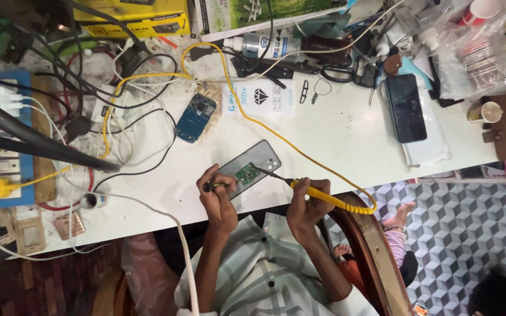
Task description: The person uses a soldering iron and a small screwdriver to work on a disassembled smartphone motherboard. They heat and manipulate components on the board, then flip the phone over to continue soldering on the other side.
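A grey phone [260, 157] lies back-up on the white table [335, 134] with a small green circuit board [245, 174] resting on it. My left hand [218, 202] pinches a thin dark-tipped tool, likely tweezers [216, 186], against the board's near edge. In my right hand [303, 208] is a yellow-handled soldering iron [323, 198]. Its dark tip reaches to the green board. A yellow cord [247, 117] runs from the iron across the table.
An opened blue phone [194, 117] lies further back, and a black phone [406, 107] sits on the right. A blue socket board [1, 140] with tangled cables fills the left. Bottle [270, 45], scissors [346, 73] and paper cup [487, 111] stand behind. Another person's feet [393, 225] show beside a wooden chair [376, 251].
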